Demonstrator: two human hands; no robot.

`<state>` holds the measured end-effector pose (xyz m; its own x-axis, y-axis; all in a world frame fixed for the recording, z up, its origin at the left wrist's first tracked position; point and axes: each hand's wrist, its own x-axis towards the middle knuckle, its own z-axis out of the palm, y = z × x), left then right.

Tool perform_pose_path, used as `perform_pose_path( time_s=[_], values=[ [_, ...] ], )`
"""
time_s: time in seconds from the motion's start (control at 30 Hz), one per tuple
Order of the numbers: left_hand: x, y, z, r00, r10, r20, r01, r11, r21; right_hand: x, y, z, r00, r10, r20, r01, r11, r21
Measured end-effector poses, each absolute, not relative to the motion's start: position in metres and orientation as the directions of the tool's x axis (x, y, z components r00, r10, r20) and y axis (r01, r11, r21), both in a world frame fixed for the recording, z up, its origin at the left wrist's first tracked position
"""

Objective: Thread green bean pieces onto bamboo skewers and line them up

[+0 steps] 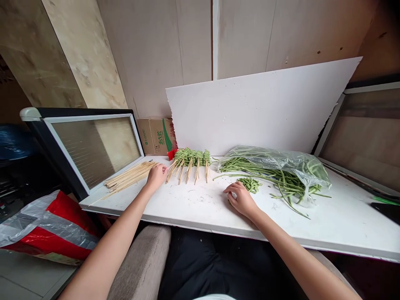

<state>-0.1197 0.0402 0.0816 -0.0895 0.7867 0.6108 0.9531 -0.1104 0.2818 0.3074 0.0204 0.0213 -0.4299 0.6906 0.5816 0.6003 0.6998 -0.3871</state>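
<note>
My left hand (157, 176) is between a bundle of bare bamboo skewers (131, 178) and several skewers threaded with green bean pieces (191, 157). Its fingers are pinched together beside the stick ends of the leftmost loaded skewers; what they hold, if anything, does not show. My right hand (241, 199) rests on the white table (193, 206), its fingers curled in. Just behind it lies a small pile of cut green bean pieces (250, 184). Anything inside the curled fingers is hidden.
A clear plastic bag (281, 156) of long green beans (290, 181) spills onto the table at the right. A white board (243, 112) leans at the back. Framed panels stand at the left (96, 146) and right. A cardboard box (154, 135) sits behind the skewers.
</note>
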Motion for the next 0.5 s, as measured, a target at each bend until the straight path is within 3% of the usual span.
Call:
perform_pose_path(
  time_s=[0.13,0.5],
  values=[
    [-0.121,0.073,0.092,-0.233,0.815,0.530,0.951,0.076,0.300,0.306,0.021,0.021,-0.441,0.688,0.576,0.582,0.708,-0.400],
    [-0.105,0.136,0.103,-0.436,0.805,0.403,0.885,0.301,0.355,0.305,0.025,0.022,-0.426,0.698,0.576,0.567,0.702,-0.430]
  ],
)
